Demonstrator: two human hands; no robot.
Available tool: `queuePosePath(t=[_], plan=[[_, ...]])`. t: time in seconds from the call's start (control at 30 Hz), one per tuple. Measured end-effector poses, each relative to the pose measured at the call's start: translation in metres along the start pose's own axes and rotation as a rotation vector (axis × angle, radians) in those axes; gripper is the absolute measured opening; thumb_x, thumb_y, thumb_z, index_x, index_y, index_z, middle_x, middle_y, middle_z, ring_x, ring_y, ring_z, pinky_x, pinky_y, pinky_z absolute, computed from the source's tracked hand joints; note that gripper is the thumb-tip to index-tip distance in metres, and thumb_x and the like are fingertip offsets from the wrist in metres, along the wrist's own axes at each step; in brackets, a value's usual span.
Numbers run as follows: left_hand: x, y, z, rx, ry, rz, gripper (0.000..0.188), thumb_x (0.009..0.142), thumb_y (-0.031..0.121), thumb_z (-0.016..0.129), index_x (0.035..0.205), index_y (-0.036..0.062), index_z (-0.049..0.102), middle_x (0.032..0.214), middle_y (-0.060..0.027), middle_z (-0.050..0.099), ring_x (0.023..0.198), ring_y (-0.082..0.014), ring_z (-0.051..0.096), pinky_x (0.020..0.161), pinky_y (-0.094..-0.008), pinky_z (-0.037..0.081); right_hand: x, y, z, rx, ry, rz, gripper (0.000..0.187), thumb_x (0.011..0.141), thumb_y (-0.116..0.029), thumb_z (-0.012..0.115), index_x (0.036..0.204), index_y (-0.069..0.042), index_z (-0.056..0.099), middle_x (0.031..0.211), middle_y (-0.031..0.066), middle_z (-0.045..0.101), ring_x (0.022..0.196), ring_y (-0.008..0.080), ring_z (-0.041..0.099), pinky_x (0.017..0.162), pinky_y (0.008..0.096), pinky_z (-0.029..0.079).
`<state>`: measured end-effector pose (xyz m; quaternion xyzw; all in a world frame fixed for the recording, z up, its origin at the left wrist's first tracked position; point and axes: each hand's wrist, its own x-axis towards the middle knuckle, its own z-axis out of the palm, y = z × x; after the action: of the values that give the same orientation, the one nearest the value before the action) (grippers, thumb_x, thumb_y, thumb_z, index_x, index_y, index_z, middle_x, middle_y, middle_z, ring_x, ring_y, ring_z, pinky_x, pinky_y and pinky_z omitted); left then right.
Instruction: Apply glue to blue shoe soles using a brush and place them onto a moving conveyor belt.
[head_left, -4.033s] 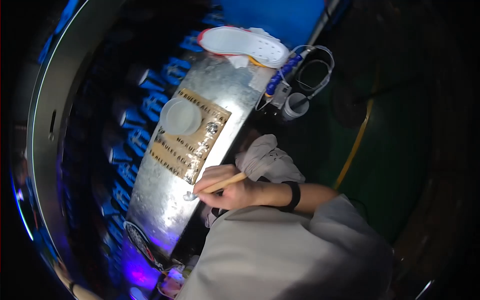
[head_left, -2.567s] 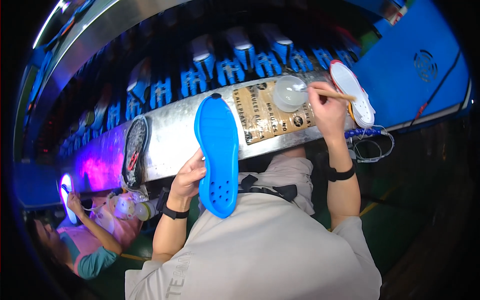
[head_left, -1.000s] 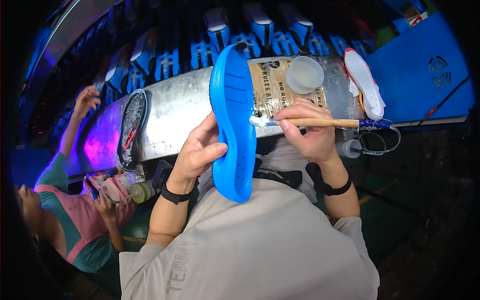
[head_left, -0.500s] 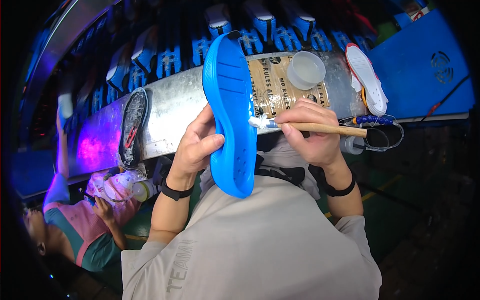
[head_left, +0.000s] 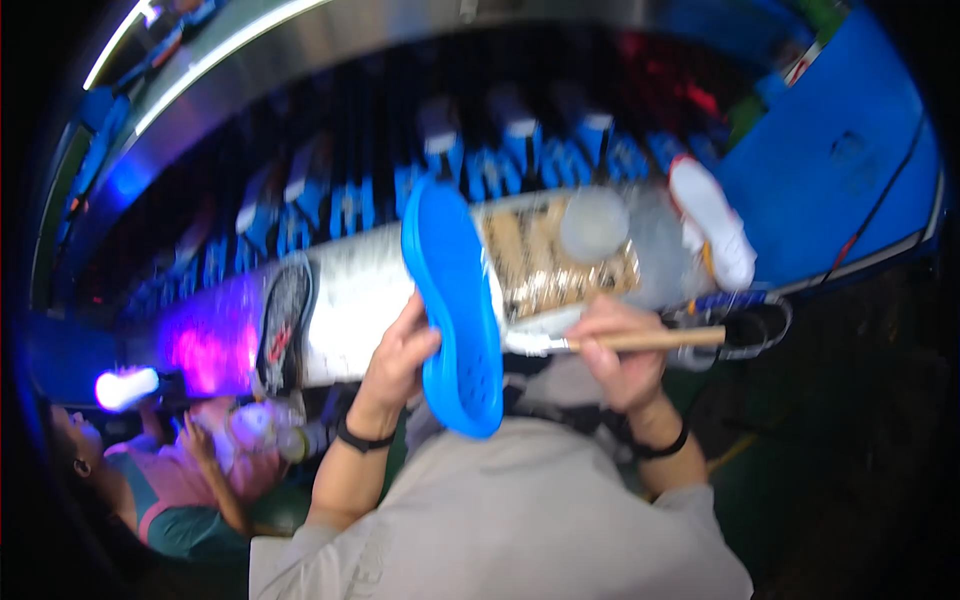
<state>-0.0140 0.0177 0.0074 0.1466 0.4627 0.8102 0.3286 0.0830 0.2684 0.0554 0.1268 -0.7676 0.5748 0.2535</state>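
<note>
Left fingers (head_left: 425,344) grip a blue moulded sole (head_left: 455,290), right fingers (head_left: 600,359) a white-tipped wooden brush (head_left: 675,339). Both now sit lower mid-frame.

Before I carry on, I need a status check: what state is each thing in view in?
Left hand: closed on the blue sole's left edge
Blue sole: held, inner side showing
Right hand: closed around the brush
Brush: held, bristles white, by the blue sole's right edge
Cup: standing on the brown sheet; contents blurred
Black sole, white sole: lying on the bench
</note>
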Motion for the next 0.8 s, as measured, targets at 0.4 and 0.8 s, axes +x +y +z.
queuePosePath(t=[0.4,0.8], plan=[[0.227,0.218,0.147,-0.017,-0.519,0.327,0.034,0.099,0.023,0.051,0.126,0.002,0.051,0.102,-0.0093,0.066,0.09,-0.0196,0.066,0.084,-0.0349,0.056,-0.047,0.021,-0.028,0.268,0.687,0.072,0.02,0.092,-0.012,0.053,0.103,0.003,0.06,0.09,0.0065,0.055,0.078,0.0117,0.049,0.073,0.0254,0.043],[0.26,0.372,-0.025,1.61,0.636,0.464,0.042,0.081,0.029,0.055,0.1,-0.0044,0.072,0.099,-0.0263,0.07,0.097,-0.0375,0.07,0.09,-0.042,0.054,-0.052,0.054,-0.022,0.206,0.643,0.24,0.016,0.093,-0.013,0.055,0.099,0.001,0.061,0.082,0.005,0.055,0.073,0.0096,0.05,0.066,0.0214,0.039]])
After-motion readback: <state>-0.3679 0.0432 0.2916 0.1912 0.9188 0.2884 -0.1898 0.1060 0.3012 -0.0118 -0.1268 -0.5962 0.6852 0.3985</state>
